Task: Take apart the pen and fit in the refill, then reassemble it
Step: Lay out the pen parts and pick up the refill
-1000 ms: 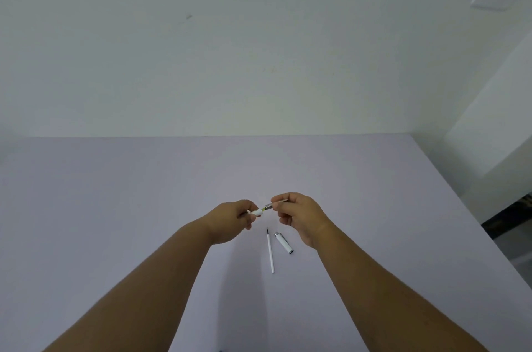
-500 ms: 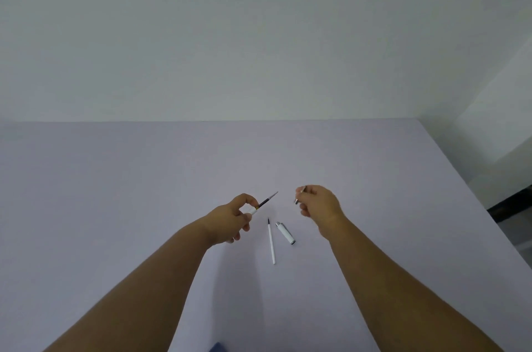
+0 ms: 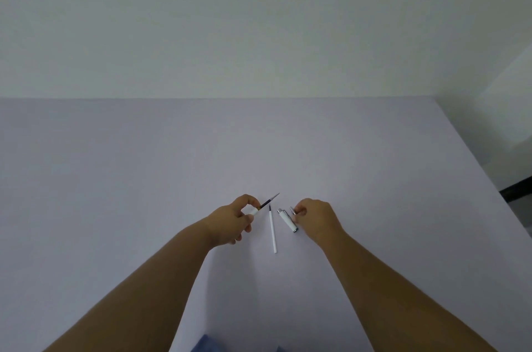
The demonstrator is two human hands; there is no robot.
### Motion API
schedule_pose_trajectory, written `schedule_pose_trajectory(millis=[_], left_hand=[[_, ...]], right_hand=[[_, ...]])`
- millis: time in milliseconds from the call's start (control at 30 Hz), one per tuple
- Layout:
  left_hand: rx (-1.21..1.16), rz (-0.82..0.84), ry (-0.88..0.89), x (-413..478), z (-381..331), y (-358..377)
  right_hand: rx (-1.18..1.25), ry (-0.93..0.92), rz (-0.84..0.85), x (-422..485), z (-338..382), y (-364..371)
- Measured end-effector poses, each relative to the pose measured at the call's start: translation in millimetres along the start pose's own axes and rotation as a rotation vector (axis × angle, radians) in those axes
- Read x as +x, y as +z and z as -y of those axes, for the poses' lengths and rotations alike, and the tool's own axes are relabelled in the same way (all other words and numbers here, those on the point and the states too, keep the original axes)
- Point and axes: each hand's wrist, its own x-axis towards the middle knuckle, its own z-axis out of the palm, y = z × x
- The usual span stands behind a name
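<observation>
Two pieces of the pen are in the person's hands and two lie on the table (image 3: 144, 179), all just below the middle of the frame. The left hand (image 3: 233, 220) pinches the white barrel (image 3: 254, 211) between thumb and forefinger, with the dark old refill (image 3: 269, 200) sticking out of it and pointing up and to the right. The right hand (image 3: 315, 218) pinches a small silver tip piece (image 3: 293, 211) at its fingertips, low over the table, just beside the white cap section (image 3: 288, 220) lying there. Between the hands lies the new refill (image 3: 272, 232), a thin white stick with a dark point, apart from both the cap section and the barrel.

No writing can be read on any part.

Wide bare tabletop, pale lilac, spreads to the left and toward the far edge, which meets a plain off-white wall (image 3: 259, 20). The table's right edge runs down the right of the frame, with a dark floor strip (image 3: 518, 193) beyond it. Blue cloth (image 3: 207, 344) shows at the bottom centre.
</observation>
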Motion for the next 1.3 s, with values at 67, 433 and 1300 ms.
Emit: schedule_pose_trajectory(millis=[67,433,1300], left_hand=[[0.010,0.005,-0.001,0.9,-1.5,1.0],[0.005,0.002,0.019,3.6,-11.0,1.7],[-0.018,-0.045,-0.006,13.7,1.2,5.6]], right_hand=[[0.025,0.002,0.001,-0.5,-0.5,0.4],[0.486,0.010,0.059,-4.8,14.4,-11.2],[0.092,0.158,-0.081,14.8,-10.8,-14.2]])
